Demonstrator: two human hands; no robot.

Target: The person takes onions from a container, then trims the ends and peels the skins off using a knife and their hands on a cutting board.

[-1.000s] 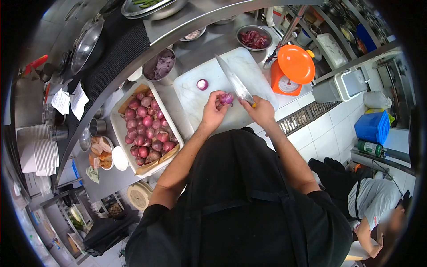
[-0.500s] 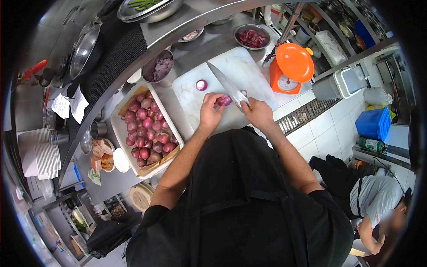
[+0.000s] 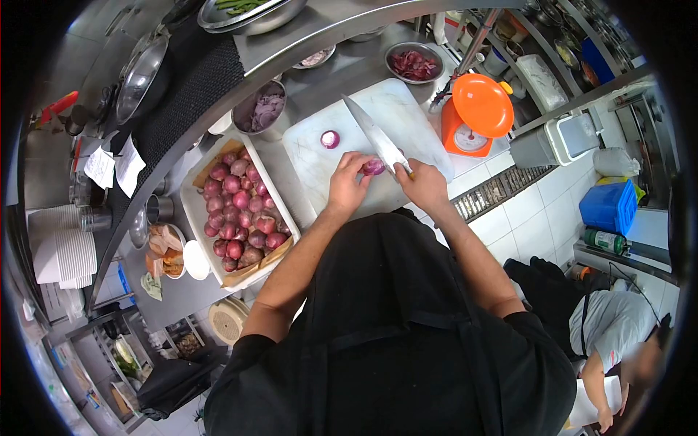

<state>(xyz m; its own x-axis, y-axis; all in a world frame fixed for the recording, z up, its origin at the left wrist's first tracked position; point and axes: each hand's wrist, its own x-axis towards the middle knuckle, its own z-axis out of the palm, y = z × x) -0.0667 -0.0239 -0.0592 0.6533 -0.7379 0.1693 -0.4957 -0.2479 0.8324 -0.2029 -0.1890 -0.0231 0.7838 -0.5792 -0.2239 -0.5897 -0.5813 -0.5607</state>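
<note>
My left hand (image 3: 350, 179) is closed on a red onion (image 3: 373, 167) above the white cutting board (image 3: 313, 138). My right hand (image 3: 424, 183) grips a large knife (image 3: 373, 134) by its handle, the blade pointing up and left across the board. The rear part of the blade is close beside the onion; whether they touch is hard to tell. A cut onion piece (image 3: 330, 139) lies on the board, left of the blade, pale face up.
Left of the board stands a tray (image 3: 286, 211) of red onions. Bowls of sliced onion (image 3: 267, 109) and dark red peelings (image 3: 414, 64) are behind. An orange scale (image 3: 467, 136) stands right. A co-worker (image 3: 618, 320) bends at lower right.
The knife has swung left, its tip lower than a second ago. My left hand and the onion shifted slightly. The co-worker's hands have moved lower, and a white container shows beside them.
</note>
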